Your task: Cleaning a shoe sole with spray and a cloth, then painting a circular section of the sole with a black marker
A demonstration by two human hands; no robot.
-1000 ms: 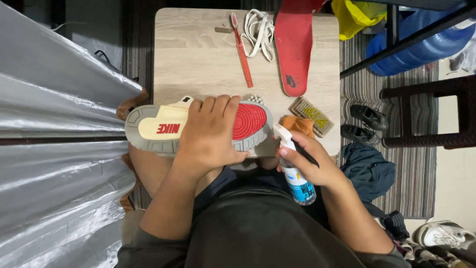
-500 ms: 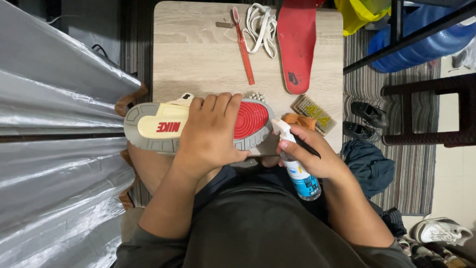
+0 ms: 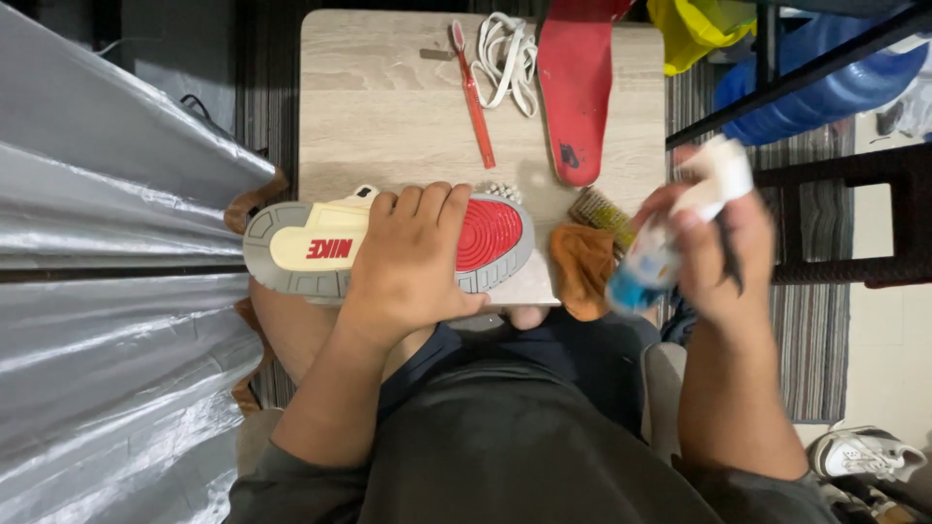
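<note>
Wooden table: left hand fingers clamped over upturned sneaker; right hand, at 3 o'clock, grips blurred spray bottle.

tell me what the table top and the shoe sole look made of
Table top: pale wood or wood-look laminate, matt, with visible grain streaks. Shoe sole under the left hand: likely rubber, moulded in grey, cream and red sections, with a low sheen.

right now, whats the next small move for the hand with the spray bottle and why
Probably bring the right hand back toward the shoe: the spray bottle is raised off to the side, blurred, while the left hand pins the shoe sole-up on the table.
</note>
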